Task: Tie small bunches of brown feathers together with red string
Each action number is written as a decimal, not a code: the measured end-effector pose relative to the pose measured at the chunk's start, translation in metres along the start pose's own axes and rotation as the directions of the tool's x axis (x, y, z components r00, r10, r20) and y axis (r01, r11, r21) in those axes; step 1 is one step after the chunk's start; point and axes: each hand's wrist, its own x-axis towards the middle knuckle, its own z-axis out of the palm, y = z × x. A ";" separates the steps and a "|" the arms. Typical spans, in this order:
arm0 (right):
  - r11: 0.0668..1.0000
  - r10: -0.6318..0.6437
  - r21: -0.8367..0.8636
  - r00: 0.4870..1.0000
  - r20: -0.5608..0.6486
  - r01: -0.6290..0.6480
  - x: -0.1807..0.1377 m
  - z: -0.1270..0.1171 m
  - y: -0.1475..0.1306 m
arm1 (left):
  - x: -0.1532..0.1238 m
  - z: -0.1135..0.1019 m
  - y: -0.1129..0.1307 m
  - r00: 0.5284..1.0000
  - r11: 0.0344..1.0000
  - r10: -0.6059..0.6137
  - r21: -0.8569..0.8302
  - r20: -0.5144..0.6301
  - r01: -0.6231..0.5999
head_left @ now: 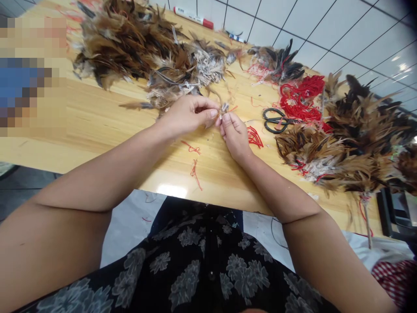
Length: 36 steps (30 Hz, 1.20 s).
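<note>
Closest to me is the person's black shirt with grey flower prints (208,256), leaning in to the pale wooden counter (97,121). Beyond it, both hands meet over the wood: the left hand (185,114) and the right hand (235,134) each have thumb and forefinger pinched on a small brown-and-white feather tuft (224,108). It sits right between the fingertips, so neither hand is nearer. Its pale quill ends point away from the body; the fingers hide much of its length, so I can't be sure of the whole axis. It looks wispy and frayed, with a bit of red thread poking out to the right.

Just beside the right hand lies a little bunch of cut red strings (254,137), then black-handled scissors (286,121) and a tangled heap of bright red yarn (302,98). Brown and black feathers are piled in a left heap (130,43) and a right heap (358,126).
</note>
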 end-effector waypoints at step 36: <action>0.988 -0.150 -0.017 0.987 0.058 0.151 0.012 -0.002 0.022 | -0.001 0.010 0.008 0.956 0.828 -0.261 -0.478 0.136 0.294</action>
